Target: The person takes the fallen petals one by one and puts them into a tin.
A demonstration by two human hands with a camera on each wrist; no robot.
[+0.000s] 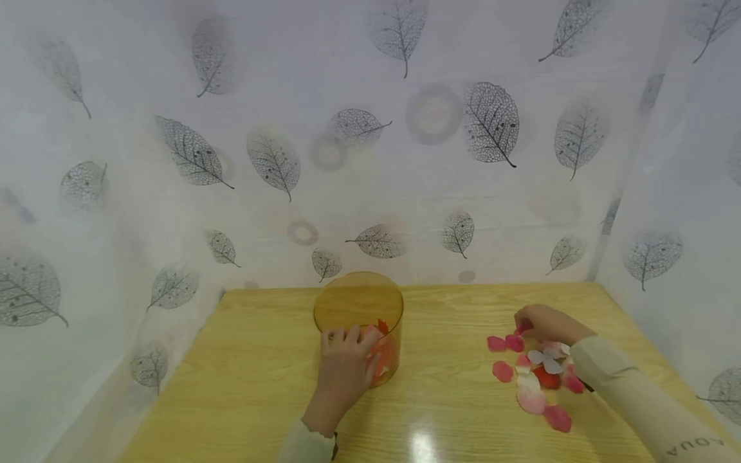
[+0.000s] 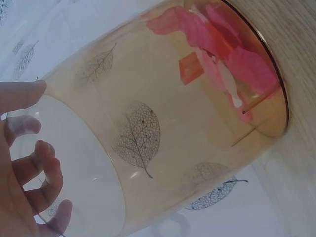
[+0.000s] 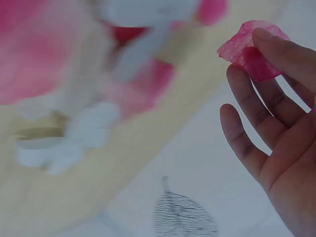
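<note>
Jar point(image 1: 356, 301), amber and see-through, stands upright on the table point(image 1: 446, 360), with pink and red petals point(image 2: 212, 37) lying inside at its base, and my left hand point(image 1: 343, 366) grips it at the rim, fingers bent. Well to the right of it, my right hand point(image 1: 547, 321) is at the far side of a loose spread point(image 1: 531, 400) of pink, white and red petals, a pale flower point(image 1: 547, 360) among them. Between that thumb and fingertips I pinch one pink petal point(image 3: 247, 49).
</note>
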